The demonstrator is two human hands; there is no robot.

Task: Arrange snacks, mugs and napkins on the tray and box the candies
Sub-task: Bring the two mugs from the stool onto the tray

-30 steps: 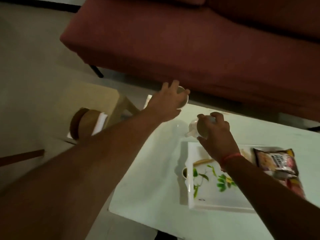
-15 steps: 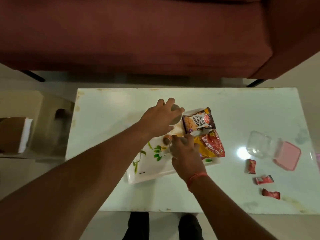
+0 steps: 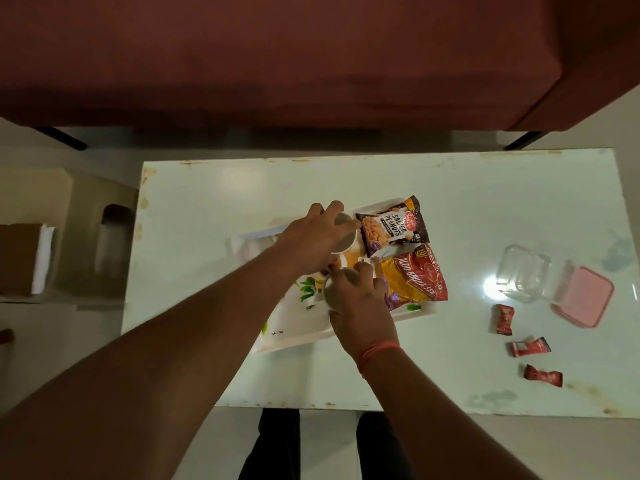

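Observation:
A white floral tray lies mid-table. On its right half lie a salted peanuts packet and a red-yellow aloo bhujia packet. My left hand grips a white mug from above over the tray's far part. My right hand holds a second white mug from above at the tray's middle. Three red wrapped candies lie on the table to the right, near a clear plastic box and its pink lid.
The white table has a maroon sofa beyond it. A cardboard box and a beige stool stand on the floor at the left. My legs show below the near edge.
The view swung from the table's left end to its middle. Both hands carried the mugs over to the tray and have lowered them closer to it.

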